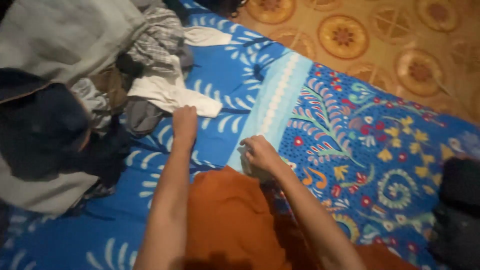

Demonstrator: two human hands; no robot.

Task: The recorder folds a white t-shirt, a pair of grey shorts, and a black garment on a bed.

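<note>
My left hand (pixel 184 125) reaches forward and rests on the lower edge of a white garment (pixel 172 95) at the front of a clothes pile; its fingers look curled onto the cloth. Closer in, my right hand (pixel 261 154) is closed on a small pale cloth (pixel 248 167) lying on the blue patterned bedsheet (pixel 350 145). An orange cloth (pixel 225 220) lies just below both arms, near me.
A heap of clothes (pixel 100 90) fills the left: grey, checked, dark navy and brown pieces. Dark garments (pixel 457 210) lie at the right edge. Beyond the bed is a tan floor with round patterns (pixel 380 45).
</note>
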